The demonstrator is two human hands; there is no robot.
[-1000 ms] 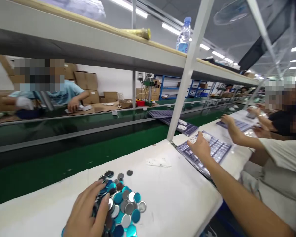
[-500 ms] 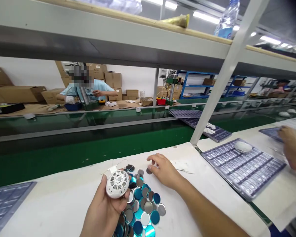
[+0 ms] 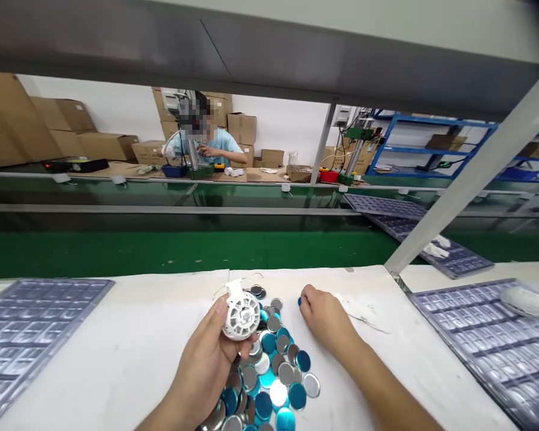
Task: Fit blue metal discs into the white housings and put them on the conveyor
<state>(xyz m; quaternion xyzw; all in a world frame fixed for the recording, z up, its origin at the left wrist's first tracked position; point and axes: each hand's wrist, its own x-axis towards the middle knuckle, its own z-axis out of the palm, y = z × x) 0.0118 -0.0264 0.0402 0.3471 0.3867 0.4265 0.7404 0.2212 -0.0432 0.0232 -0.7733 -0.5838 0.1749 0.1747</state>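
Observation:
My left hand is closed around a round white plastic housing with spoke-like vents and a small tab at its top. It is held tilted, vented side up, over the left edge of a pile of mirror-like round discs, some silver and some blue-faced. Right of the pile, my right hand is closed, fingers pinched together just above the white table surface. A blue-faced disc shows at its fingertips; the fingers hide most of it.
Clear plastic compartment trays lie at left and right, the right one carrying a white round piece. A slanted metal post and an overhead shelf frame the bench. Beyond the green conveyor, a person sits near cardboard boxes.
My right fingers have closed on a disc that lay under them, and its blue face now shows. The left hand still holds the housing. My view has shifted right to left and tilted down.

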